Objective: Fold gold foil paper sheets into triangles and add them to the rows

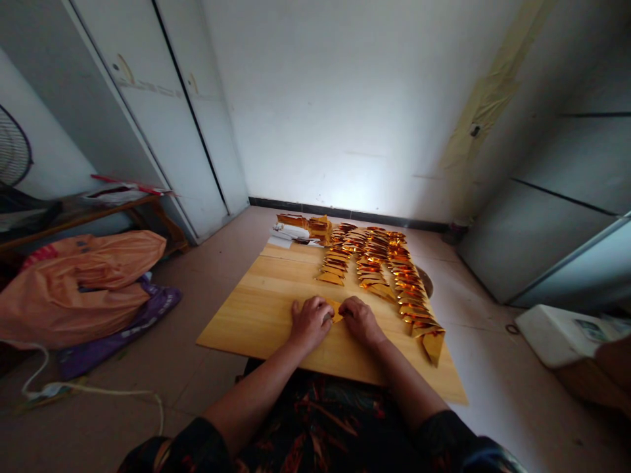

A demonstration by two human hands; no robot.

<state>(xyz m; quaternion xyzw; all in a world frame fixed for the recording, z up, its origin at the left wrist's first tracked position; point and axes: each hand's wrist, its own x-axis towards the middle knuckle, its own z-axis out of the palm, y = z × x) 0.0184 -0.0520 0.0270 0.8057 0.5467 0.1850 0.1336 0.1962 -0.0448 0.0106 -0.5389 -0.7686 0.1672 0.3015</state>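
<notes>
Near the front of the wooden board (256, 295), both hands meet over a small piece of gold foil paper (336, 309). My left hand (312, 322) has its fingers curled closed on the paper's left end. Closed too is my right hand (361, 319), its fingertips pinching the right end. Most of the paper is hidden beneath the fingers. Beyond the hands, folded gold foil pieces (377, 259) lie overlapped in several rows. The longest row runs down the right side to a larger folded piece (432, 341) near the board's edge.
At the board's far left corner lie a white wrapped bundle (290, 231) and a stack of gold paper (320, 228). An orange bag (83, 282) and a purple bag (118, 328) rest at left, near a cable (113, 390). A white box (559, 335) stands on the right.
</notes>
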